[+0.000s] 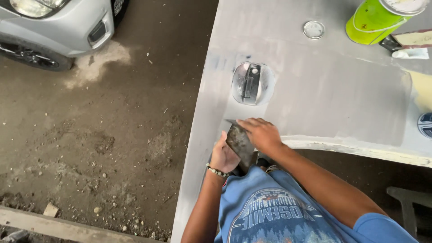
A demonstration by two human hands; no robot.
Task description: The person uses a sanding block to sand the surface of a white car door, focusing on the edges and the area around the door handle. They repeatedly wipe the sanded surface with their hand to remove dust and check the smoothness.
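Head view: both hands grip a dark scraper (240, 143) against the grey panel (324, 90), just below its fuel-cap recess (252, 83). Left hand (223, 156) clasps the lower end; right hand (261, 133) presses fingers on the blade's top. A green can (371, 20) stands well apart.

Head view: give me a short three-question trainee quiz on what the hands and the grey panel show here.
1. True or false: both hands are on the dark flat scraper.
2. Where does the green can stand? A) on the dirt floor B) on the grey panel, far right C) on the silver car
3. What does the left hand wear at the wrist?

Key: 1 true: the left hand grips it from below, the right hand presses on top. 2 B. 3 a beaded bracelet.
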